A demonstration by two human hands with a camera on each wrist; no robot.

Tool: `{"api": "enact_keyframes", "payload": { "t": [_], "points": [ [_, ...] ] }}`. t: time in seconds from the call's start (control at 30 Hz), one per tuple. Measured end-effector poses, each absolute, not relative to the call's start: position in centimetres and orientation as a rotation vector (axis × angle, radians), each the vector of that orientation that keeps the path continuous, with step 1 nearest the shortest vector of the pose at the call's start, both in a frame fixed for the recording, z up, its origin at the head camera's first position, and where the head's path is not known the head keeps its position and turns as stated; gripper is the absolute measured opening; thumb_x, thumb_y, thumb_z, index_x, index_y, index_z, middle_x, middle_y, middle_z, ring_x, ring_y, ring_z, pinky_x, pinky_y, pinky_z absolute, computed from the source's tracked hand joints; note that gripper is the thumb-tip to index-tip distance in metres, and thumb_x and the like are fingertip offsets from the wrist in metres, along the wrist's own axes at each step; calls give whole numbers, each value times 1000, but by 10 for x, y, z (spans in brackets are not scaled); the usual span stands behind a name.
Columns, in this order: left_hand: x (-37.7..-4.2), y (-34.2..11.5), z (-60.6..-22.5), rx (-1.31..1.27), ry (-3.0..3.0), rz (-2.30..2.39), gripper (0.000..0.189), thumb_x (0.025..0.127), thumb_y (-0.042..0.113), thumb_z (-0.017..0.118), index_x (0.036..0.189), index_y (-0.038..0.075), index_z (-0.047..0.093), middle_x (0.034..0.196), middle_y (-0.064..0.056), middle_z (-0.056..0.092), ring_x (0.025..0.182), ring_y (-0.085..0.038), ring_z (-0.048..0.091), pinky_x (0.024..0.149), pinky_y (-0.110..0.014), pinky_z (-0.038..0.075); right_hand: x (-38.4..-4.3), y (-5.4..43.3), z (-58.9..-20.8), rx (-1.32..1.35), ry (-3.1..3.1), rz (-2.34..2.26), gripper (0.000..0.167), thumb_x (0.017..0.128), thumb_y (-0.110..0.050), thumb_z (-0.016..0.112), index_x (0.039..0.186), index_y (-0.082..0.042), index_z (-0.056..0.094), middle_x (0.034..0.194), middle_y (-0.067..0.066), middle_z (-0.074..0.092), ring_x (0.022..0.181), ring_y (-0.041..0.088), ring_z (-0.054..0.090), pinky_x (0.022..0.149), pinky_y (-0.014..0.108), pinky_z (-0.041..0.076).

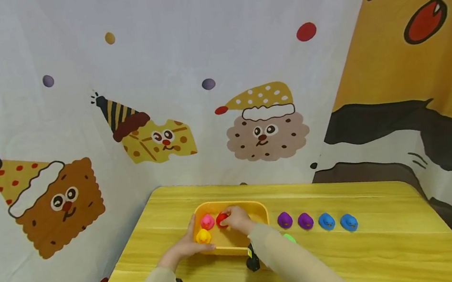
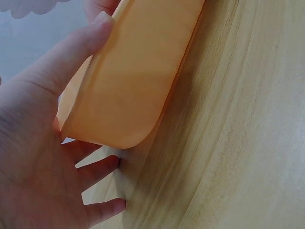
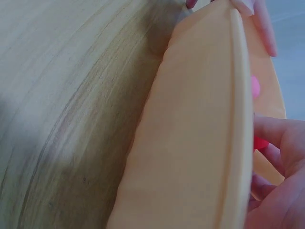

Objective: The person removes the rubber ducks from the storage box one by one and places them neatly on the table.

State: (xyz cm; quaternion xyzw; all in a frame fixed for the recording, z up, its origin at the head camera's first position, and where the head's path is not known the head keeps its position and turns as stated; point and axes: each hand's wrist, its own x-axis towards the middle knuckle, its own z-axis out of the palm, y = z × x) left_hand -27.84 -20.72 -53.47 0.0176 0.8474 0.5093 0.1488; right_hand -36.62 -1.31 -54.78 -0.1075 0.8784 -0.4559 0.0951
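Observation:
The orange bin point(image 1: 233, 251) stands on the wooden table. My left hand point(image 1: 186, 245) holds its near left corner, thumb point(image 2: 97, 31) along the front rim and fingers around the left side. Inside the bin my right hand point(image 1: 237, 219) pinches a red rubber duck point(image 1: 221, 220), mostly covered by the fingers. A pink duck point(image 1: 207, 221) and a yellow duck point(image 1: 203, 236) sit at the bin's left end. In the right wrist view, the red duck point(image 3: 260, 142) shows between the fingers behind the bin wall.
Right of the bin, two purple ducks point(image 1: 285, 220) and two blue ducks point(image 1: 326, 221) stand in a row. A green thing point(image 1: 289, 237) is partly hidden by the right sleeve point(image 1: 285, 253). A printed cloth point(image 1: 214, 181) hangs behind the table point(image 1: 380, 254).

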Motion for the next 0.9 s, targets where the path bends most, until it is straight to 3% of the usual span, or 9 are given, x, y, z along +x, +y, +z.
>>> {"api": "enact_keyframes", "payload": {
  "t": [0.27, 0.63, 0.9],
  "points": [
    [-278, -208, -535, 36, 2432, 1454, 127, 75, 31, 83, 153, 8, -14, 156, -31, 3, 137, -50, 19, 108, -68, 12, -357, -8, -530, -414, 2612, -1342, 31, 78, -10, 79, 106, 2, 70, 99, 11, 68, 84, 22, 59, 79, 33, 50],
    [-278, -210, -536, 112, 2442, 1461, 138, 68, 42, 87, 153, 9, -16, 156, -33, 2, 138, -51, 18, 110, -63, 13, -360, 0, -525, -478, 2573, -1378, 30, 77, -16, 80, 103, -3, 71, 92, 6, 68, 79, 18, 60, 73, 30, 52],
    [-279, -211, -539, 104, 2428, 1509, 135, 68, 35, 88, 152, 5, -14, 156, -32, 2, 138, -50, 18, 110, -65, 13, -351, 5, -517, -462, 2536, -1360, 27, 81, -7, 76, 105, 1, 69, 95, 9, 67, 79, 18, 58, 71, 30, 51]
  ]
}}
